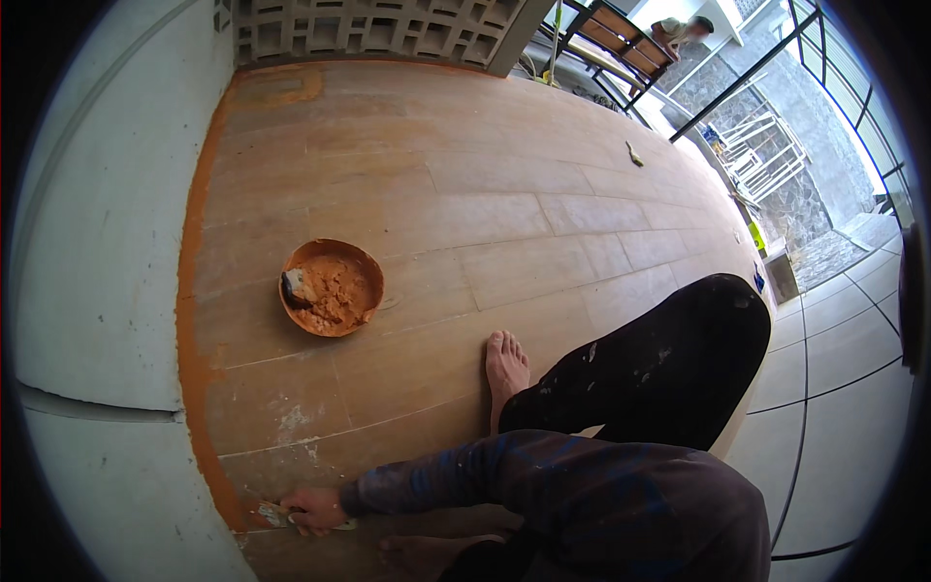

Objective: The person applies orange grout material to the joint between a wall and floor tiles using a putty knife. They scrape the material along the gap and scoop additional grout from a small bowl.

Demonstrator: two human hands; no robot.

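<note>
My right hand (315, 509) is closed around a small putty knife (269, 513) low on the left. Its blade meets the floor at the edge of an orange-brown filler strip (199, 427) along the base of the white wall. The handle is mostly hidden in my fingers, and a pale end shows behind them. Up and to the right of that hand stands a round bowl (333, 326), its inside coated with thick orange filler (339, 289). A second tool, pale and dark (297, 288), rests in the bowl. My left hand is out of view.
The white wall (107, 262) bounds the left side. Wood-look floor tiles (465, 233) spread ahead; my bare foot (507, 367) stands on them. A pale scrap (634, 155) lies farther off. Beyond are a wooden bench (616, 34), another person (679, 34) and white metal frames (766, 145).
</note>
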